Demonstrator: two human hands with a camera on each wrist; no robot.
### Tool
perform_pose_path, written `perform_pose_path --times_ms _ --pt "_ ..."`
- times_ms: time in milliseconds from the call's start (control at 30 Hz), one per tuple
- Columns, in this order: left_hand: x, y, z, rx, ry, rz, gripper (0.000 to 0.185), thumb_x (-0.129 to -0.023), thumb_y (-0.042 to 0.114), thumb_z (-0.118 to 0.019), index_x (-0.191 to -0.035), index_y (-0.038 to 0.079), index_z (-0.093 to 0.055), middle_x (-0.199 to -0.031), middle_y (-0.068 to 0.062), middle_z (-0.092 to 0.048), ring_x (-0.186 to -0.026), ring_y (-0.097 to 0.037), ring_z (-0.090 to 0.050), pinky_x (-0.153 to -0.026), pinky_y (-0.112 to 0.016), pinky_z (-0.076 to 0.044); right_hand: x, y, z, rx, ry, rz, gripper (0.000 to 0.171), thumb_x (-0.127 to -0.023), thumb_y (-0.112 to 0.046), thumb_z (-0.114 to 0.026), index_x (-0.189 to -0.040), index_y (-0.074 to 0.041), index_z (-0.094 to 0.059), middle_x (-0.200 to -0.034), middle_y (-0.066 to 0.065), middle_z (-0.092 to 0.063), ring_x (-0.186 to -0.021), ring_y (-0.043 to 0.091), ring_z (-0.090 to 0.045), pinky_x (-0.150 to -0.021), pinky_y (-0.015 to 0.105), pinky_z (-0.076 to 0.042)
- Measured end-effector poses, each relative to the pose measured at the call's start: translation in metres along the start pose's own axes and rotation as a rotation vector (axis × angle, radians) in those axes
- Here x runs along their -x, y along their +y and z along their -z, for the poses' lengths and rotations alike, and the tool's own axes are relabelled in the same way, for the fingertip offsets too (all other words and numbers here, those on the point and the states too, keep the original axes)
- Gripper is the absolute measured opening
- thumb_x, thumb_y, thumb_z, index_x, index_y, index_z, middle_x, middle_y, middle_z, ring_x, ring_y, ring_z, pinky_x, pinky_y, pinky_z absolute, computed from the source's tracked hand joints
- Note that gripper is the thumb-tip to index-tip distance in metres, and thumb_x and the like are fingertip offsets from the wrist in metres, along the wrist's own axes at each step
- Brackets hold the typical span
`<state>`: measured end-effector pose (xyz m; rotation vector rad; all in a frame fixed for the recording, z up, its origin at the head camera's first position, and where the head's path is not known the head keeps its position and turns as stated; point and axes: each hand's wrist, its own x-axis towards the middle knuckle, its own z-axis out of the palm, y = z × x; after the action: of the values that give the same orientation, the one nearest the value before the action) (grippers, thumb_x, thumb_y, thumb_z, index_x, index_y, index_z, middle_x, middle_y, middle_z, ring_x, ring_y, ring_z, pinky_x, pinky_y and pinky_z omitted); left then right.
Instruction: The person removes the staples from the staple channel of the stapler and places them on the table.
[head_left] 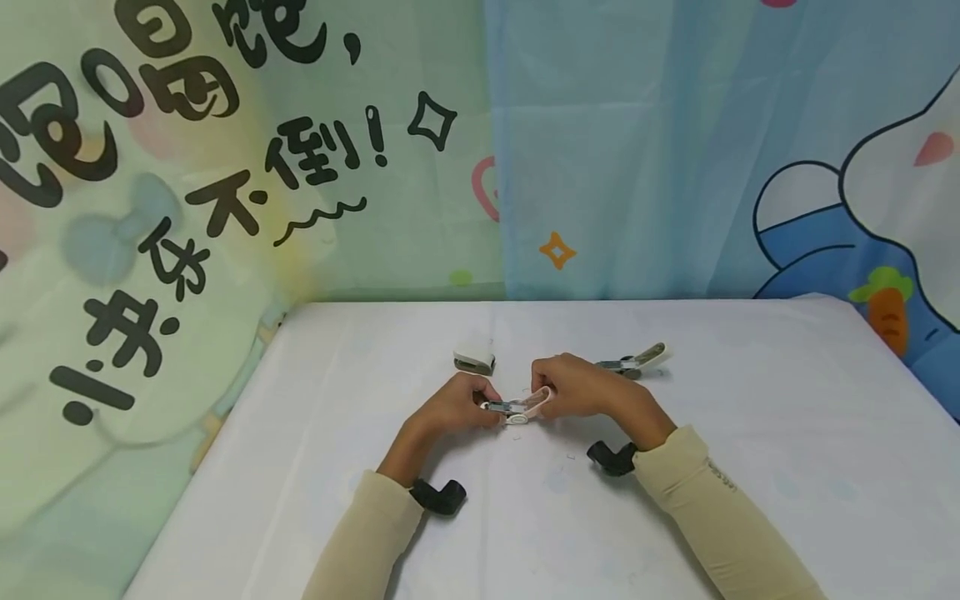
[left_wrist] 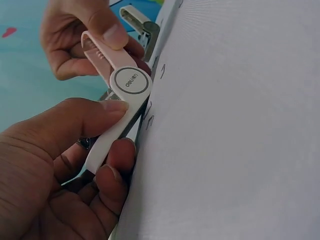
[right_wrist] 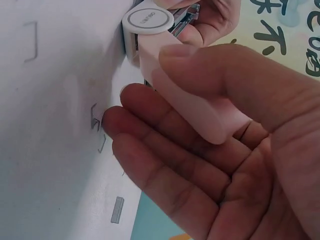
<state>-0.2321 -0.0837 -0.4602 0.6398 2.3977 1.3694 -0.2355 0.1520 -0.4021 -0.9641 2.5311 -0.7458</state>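
While both hands meet near the middle of the white counter [head_left: 750,500], they share a pink stapler [head_left: 517,407] swung open at its hinge. The left hand [head_left: 453,406] pinches the lower body between thumb and curled fingers; the right hand [head_left: 573,387] holds the lifted top arm under its thumb. Loose staples [right_wrist: 97,117] lie just beside it. Two more staplers [head_left: 475,361] rest nearer the far edge.
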Motion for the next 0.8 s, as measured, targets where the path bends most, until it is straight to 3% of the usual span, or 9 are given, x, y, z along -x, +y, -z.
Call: perform_pose_path --times_ms 267,400,533,667,800 --pt "0.003 -0.003 0.007 0.04 -0.067 0.016 0.022 -0.076 0.0 -0.079 -0.096 0.001 -0.071 -0.078 0.0 -0.064 -0.066 -0.01 -0.051 -0.061 -0.024 -0.041 0.003 -0.008 0.003 0.029 -0.018 -0.103 0.017 -0.082 -0.006 -0.073 -0.093 -0.01 -0.06 -0.079 -0.001 -0.054 -0.073 0.015 -0.048 -0.063 0.03 -0.041" --pt "0.004 -0.004 0.009 0.053 -0.068 -0.003 0.021 -0.076 0.001 -0.079 -0.095 0.001 -0.071 -0.079 0.0 -0.066 -0.067 -0.01 -0.053 -0.062 -0.024 -0.043 0.006 -0.019 0.004 0.041 -0.05 -0.155 0.027 -0.085 -0.022 -0.076 -0.107 -0.011 -0.064 -0.095 -0.001 -0.062 -0.088 0.018 -0.052 -0.072 0.034 -0.045" --pt "0.004 -0.003 0.009 0.039 -0.06 -0.006 0.02 -0.076 0.003 -0.08 -0.094 0.002 -0.071 -0.078 0.001 -0.066 -0.066 -0.009 -0.052 -0.061 -0.024 -0.042 0.008 -0.027 0.003 0.044 0.035 -0.029 0.038 -0.09 -0.026 -0.072 -0.121 -0.007 -0.063 -0.115 0.004 -0.063 -0.106 0.025 -0.057 -0.086 0.04 -0.047" --pt "0.005 0.0 0.009 0.028 -0.059 -0.005 0.02 -0.076 0.004 -0.08 -0.094 0.002 -0.071 -0.077 0.001 -0.065 -0.065 -0.009 -0.05 -0.06 -0.024 -0.04 0.003 -0.035 -0.002 0.09 0.134 0.128 0.015 -0.092 -0.009 -0.066 -0.105 -0.004 -0.07 -0.1 0.001 -0.063 -0.092 0.019 -0.06 -0.081 0.036 -0.048" --pt "0.004 0.0 0.008 0.024 -0.062 -0.01 0.019 -0.076 0.004 -0.081 -0.092 0.003 -0.07 -0.076 0.001 -0.064 -0.063 -0.009 -0.049 -0.058 -0.024 -0.039 -0.003 -0.037 -0.014 0.167 0.105 0.136 0.011 -0.09 -0.001 -0.064 -0.091 -0.005 -0.074 -0.083 -0.006 -0.057 -0.077 0.01 -0.052 -0.071 0.028 -0.046"
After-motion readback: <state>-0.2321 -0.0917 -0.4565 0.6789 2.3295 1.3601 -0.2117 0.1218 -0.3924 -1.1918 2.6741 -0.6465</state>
